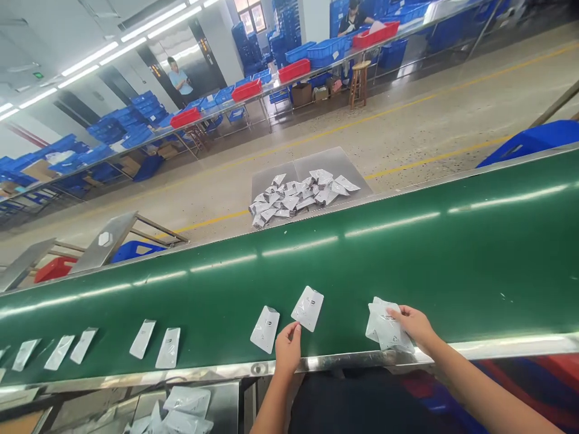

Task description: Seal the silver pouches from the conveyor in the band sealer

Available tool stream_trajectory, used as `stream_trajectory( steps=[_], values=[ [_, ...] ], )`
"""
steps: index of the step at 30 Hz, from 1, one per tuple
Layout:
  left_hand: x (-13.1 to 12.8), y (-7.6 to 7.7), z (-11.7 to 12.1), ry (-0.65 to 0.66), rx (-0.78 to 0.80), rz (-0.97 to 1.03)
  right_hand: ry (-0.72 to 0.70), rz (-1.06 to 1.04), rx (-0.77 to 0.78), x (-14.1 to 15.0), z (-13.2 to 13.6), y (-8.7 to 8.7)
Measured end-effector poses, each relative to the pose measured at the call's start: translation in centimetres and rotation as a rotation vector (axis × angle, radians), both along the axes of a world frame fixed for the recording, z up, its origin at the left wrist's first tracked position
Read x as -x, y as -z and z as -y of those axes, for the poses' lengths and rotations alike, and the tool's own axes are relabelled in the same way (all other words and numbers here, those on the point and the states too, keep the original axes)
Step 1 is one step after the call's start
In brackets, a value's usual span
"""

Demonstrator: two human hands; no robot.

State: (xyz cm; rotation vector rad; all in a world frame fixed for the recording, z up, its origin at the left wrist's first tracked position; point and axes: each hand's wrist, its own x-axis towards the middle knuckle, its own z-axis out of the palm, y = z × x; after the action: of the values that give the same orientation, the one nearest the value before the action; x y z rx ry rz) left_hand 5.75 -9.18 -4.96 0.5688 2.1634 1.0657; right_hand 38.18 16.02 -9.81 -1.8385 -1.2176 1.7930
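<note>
Green conveyor belt (407, 241), near edge: why the gaps?

White sachets (307, 308) lie singly, probably spaced so each stays separate. Left hand (287, 348) touches one's corner, grip unclear; right hand (414, 325) clenches a loose stack (386, 325).

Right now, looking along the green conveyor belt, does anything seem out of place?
Yes: a heap of silver pouches lies on a grey sheet on the floor beyond the belt, while single pouches lie on it.
</note>
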Motion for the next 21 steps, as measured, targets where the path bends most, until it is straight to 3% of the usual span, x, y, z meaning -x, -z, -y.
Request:
stream_trajectory(
  steps=[4, 7, 10, 14, 17, 21],
  values=[
    [4.1, 1.5, 1.4, -0.112, 0.093, -0.099, -0.140, -0.233, 0.090, 2.7, 1.6, -2.1],
    [7.6, 2.7, 2.0, -0.160, 0.173, -0.164, -0.217, -0.384, 0.212, 6.5, 3.8, -3.2],
    [10.6, 4.1, 2.2, -0.164, 0.253, -0.150, -0.076, -0.495, 0.304, 11.2, 6.0, -2.8],
    [12.6, 5.9, 1.6, -0.104, 0.275, -0.075, 0.166, -0.466, 0.327, 15.9, 6.8, -0.9],
    [12.8, 6.7, 0.8, -0.017, 0.230, -0.018, 0.161, -0.435, 0.318, 16.4, 6.3, 0.0],
    [12.0, 6.7, -0.2, 0.127, 0.172, 0.041, 0.163, -0.452, 0.305, 14.9, 5.6, -0.5]
  ],
)
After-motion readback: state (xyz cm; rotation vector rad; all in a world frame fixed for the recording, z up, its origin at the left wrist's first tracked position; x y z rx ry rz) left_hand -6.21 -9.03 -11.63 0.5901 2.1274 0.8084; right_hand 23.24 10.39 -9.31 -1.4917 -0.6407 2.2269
